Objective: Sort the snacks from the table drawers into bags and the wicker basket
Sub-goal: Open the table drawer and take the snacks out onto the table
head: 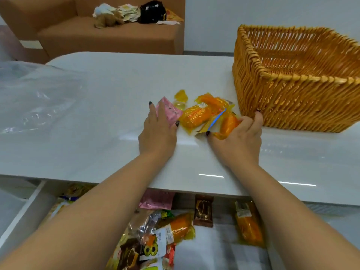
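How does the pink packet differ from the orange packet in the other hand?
The pink packet lies flat on the table under the left hand; the orange packet is gripped by the right hand. Pink looks flat and opaque, orange plump and glossy. Both are sealed snacks.

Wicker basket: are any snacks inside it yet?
No, the wicker basket shows only bare weave inside; the orange snack packets lie on the table.

Sofa [109, 36]: brown, behind the table.
Black bag [152, 12]: on the sofa seat.
Papers [128, 13]: heaped left of the black bag.
Wall [253, 12]: white.
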